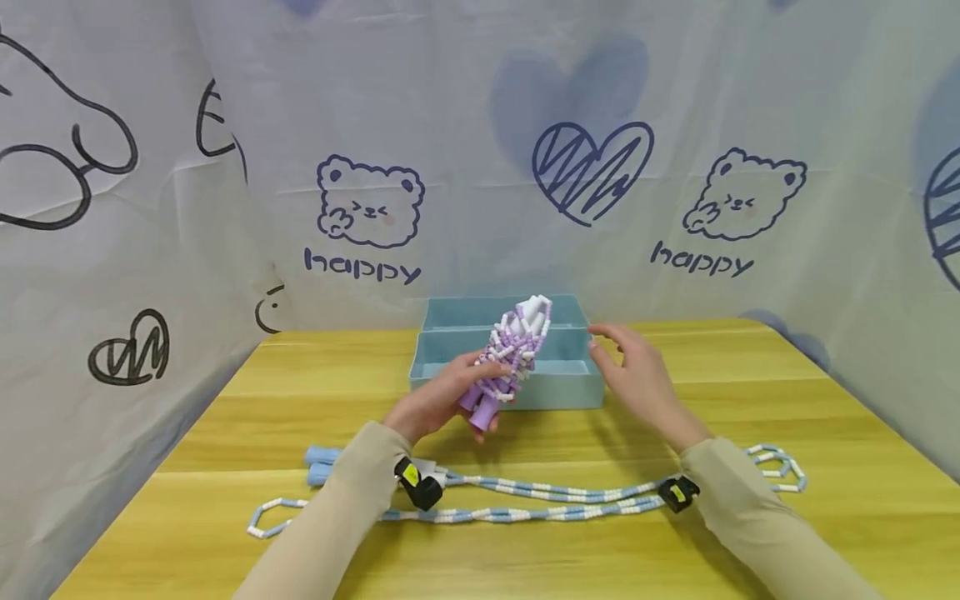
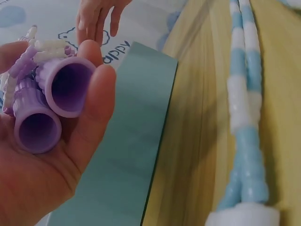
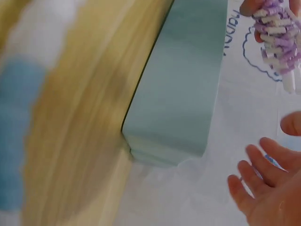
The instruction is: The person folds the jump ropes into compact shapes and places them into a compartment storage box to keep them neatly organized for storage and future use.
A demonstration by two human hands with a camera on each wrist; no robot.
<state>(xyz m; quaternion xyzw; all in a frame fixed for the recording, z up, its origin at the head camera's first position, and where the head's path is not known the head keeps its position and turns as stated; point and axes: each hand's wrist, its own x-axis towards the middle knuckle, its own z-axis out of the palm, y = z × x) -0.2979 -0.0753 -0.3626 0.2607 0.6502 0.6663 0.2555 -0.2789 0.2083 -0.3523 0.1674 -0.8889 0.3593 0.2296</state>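
Observation:
A purple-and-white beaded jump rope (image 1: 513,346), wound into a bundle, is gripped in my left hand (image 1: 450,392) above the front of a teal box (image 1: 551,393). Its two purple handles (image 2: 37,127) point back toward me, their hollow ends facing the left wrist camera. White handle parts stick out at the bundle's far end. My right hand (image 1: 637,375) is beside the box's right end, fingers relaxed and spread, holding nothing. On the table nearer to me lies a blue-and-white beaded jump rope (image 1: 517,515), stretched out sideways, partly hidden under both forearms.
The teal box stands at the back of the yellow wood-grain table (image 1: 300,392), a second teal section (image 1: 457,312) right behind its front one. A pale printed curtain (image 1: 480,167) hangs behind and on both sides. Blue handles (image 1: 321,475) lie at the left.

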